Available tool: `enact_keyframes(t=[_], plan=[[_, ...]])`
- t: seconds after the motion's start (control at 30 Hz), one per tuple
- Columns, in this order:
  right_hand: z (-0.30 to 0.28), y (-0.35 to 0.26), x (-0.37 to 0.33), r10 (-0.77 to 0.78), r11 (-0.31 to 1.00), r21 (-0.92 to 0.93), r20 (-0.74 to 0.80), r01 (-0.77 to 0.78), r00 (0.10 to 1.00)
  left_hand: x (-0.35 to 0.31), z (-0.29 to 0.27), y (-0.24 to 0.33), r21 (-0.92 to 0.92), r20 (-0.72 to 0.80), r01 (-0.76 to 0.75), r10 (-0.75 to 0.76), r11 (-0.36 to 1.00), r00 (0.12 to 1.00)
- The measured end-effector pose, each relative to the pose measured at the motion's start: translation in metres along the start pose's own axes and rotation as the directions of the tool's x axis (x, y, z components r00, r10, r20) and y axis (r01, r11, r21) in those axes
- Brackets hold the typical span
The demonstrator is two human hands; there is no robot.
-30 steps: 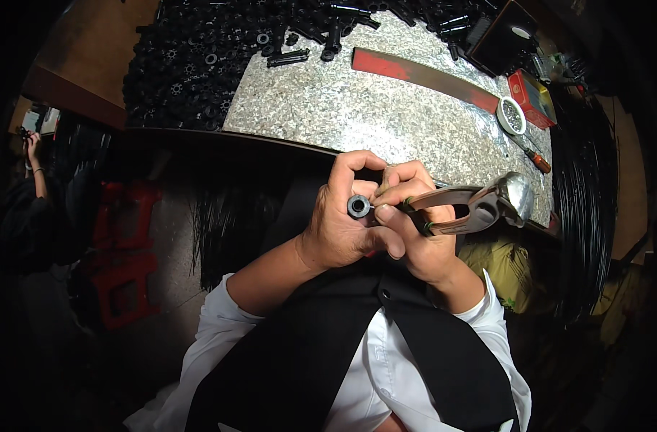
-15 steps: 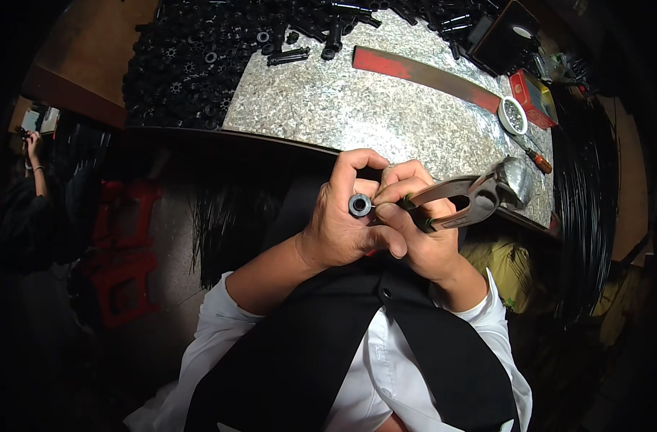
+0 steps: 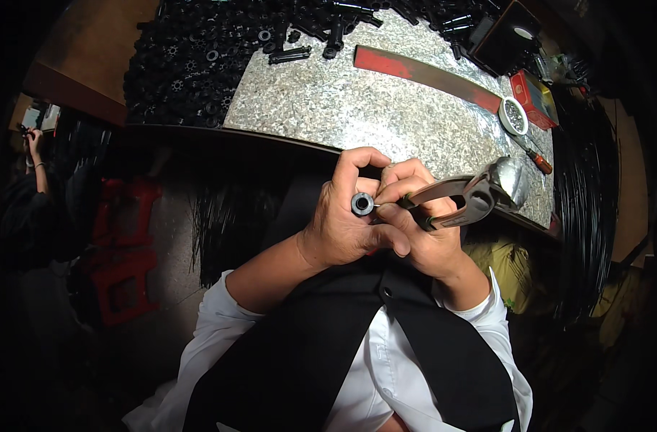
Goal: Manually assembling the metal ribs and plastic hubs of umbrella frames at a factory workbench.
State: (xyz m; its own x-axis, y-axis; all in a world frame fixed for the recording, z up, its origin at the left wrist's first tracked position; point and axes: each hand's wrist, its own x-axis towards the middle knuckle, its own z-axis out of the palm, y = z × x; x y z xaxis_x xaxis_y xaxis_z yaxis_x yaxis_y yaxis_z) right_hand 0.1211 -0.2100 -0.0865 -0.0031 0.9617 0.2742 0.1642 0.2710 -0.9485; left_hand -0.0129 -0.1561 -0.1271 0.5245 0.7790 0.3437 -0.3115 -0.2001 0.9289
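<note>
My left hand [image 3: 337,229] is closed around a black tubular part [image 3: 355,204], its round hollow end facing up. My right hand [image 3: 438,248] meets it from the right, and its thumb and index finger pinch a thin metal pin [image 3: 376,206] at the side of that end. The same right hand also holds metal pincers [image 3: 479,204]. Their dark-gripped handles lie in the palm, and the broad rounded head points right, near the table edge. How far the pin enters the part cannot be made out, and the part's lower end is hidden by my fingers.
Beyond my hands is a speckled table [image 3: 307,101] with a heap of black plastic parts [image 3: 184,65]. A red-and-brown flat bar [image 3: 422,75], a white bowl [image 3: 503,115] of small bits, a screwdriver [image 3: 541,162] and a red box [image 3: 531,97] lie there. Another person's hand [image 3: 35,144] shows far left.
My hands and the black tubular part have shifted very slightly right. The pincers' head has tilted a little. Both grips are the same.
</note>
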Motion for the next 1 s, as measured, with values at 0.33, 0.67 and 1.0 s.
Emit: enact_keyframes(t=[0.33, 0.67, 1.0], plan=[[-0.005, 0.010, 0.001, -0.189, 0.977, -0.088, 0.056, 0.194, 0.980, -0.002, -0.001, 0.004, -0.020, 0.025, 0.042, -0.042, 0.999, 0.999], [-0.019, -0.012, 0.014, 0.016, 0.993, -0.121, 0.186, 0.007, 0.982, -0.002, -0.011, 0.000, -0.110, 0.066, 0.110, -0.103, 0.988, 0.992], [-0.061, -0.044, -0.027, 0.132, 0.675, -0.725, 0.302, 0.137, 0.944, 0.003, -0.022, 0.012, -0.086, -0.027, 0.176, -0.179, 0.981, 0.984]])
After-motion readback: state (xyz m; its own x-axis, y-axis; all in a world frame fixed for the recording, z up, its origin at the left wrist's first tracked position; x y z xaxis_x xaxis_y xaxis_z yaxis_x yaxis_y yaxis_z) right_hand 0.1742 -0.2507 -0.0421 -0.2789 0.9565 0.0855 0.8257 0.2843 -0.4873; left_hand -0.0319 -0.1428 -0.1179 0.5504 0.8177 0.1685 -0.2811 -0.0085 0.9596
